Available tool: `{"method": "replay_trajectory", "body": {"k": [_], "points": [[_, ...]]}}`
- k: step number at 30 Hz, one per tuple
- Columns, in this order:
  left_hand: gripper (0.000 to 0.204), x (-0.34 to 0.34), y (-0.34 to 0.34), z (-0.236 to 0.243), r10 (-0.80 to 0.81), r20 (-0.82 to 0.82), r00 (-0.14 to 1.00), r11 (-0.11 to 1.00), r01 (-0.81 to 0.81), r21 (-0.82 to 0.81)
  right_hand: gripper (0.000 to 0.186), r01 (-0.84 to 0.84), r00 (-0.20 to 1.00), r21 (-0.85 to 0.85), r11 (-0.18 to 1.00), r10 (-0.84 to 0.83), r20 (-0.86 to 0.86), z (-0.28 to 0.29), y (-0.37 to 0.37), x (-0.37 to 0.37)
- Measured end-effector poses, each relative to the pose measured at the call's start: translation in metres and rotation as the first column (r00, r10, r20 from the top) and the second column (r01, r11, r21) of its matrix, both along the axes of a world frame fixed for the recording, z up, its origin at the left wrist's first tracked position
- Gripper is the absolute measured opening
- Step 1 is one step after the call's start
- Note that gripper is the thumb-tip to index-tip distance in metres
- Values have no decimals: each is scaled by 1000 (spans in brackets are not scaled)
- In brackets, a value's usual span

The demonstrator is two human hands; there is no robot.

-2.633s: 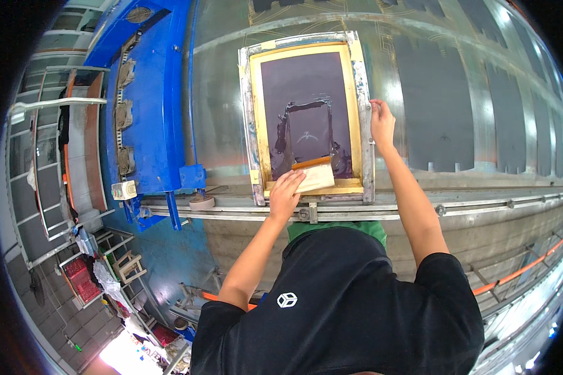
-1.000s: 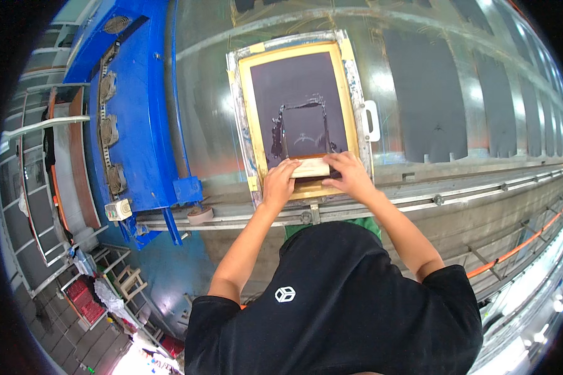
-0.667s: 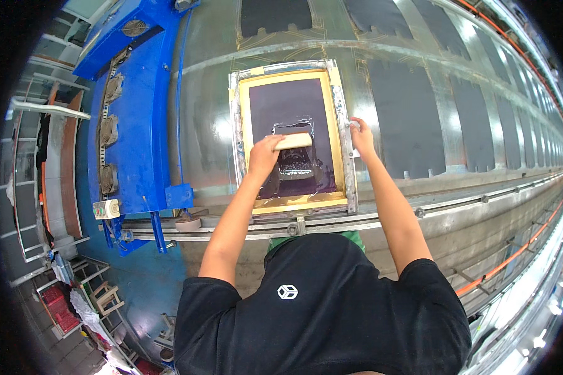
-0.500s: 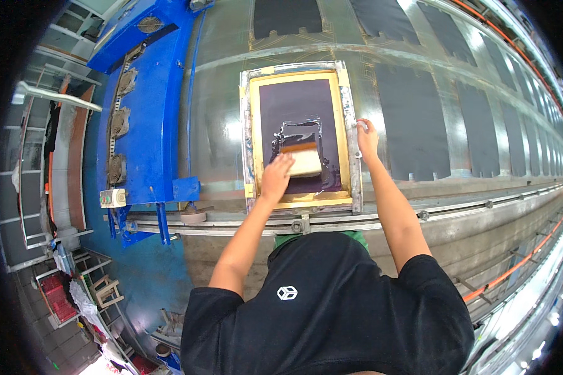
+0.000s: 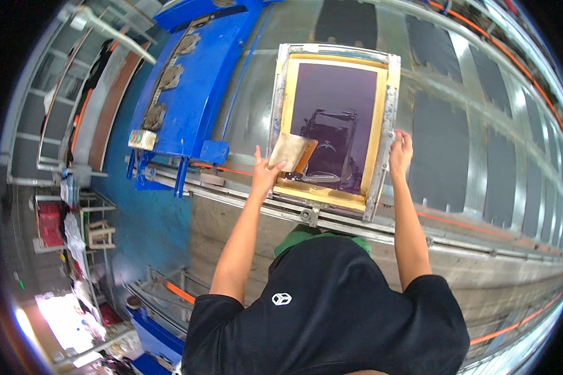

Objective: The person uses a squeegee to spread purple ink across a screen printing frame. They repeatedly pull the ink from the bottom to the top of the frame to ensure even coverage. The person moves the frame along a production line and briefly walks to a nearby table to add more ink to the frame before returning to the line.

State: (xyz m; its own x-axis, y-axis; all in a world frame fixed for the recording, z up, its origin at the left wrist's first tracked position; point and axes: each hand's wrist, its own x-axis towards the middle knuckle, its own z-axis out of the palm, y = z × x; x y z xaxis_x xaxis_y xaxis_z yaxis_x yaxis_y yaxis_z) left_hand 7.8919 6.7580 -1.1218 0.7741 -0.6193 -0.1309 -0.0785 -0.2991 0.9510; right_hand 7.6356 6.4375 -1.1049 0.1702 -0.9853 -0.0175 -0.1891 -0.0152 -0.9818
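Observation:
A screen-printing frame [image 5: 388,112] with a yellow-taped inner border lies on the long metal table, its dark mesh [image 5: 328,90] carrying glossy dark ink near the lower middle. At the frame's lower left corner, my left hand [image 5: 266,176] grips a squeegee [image 5: 286,150] with a pale body and an orange-brown blade. The squeegee is tilted, its blade side toward the ink; thumb and fingers are at its body, one finger sticking up. My right hand [image 5: 401,155] holds the frame's right rail, fingers bent at its outer edge, partly hidden from view.
Dark fabric panels [image 5: 441,147] lie in rows along the table to the right. A blue machine [image 5: 197,81] stands to the left, with a small control box [image 5: 142,140]. A metal rail [image 5: 231,195] runs along the table's near edge. A wooden stool [image 5: 100,234] is at lower left.
My left hand has brought the squeegee from the middle of the mesh to the frame's lower left and turned it. The right hand stays at the right rail. The whole view has tilted.

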Motion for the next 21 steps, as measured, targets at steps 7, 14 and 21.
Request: {"method": "replay_trajectory", "body": {"k": [7, 14, 21], "points": [[55, 49, 9, -29, 15, -593, 805, 983, -121, -139, 23, -191, 963, -60, 980, 199, 181, 92, 20, 9], [54, 57, 134, 156, -139, -540, 830, 740, -275, -614, 53, -328, 892, -64, 943, 331, 308, 237, 33, 49], [51, 135, 346, 226, 116, -334, 935, 620, -331, -711, 44, -439, 788, -103, 892, 438, 433, 254, 227, 219]]}}
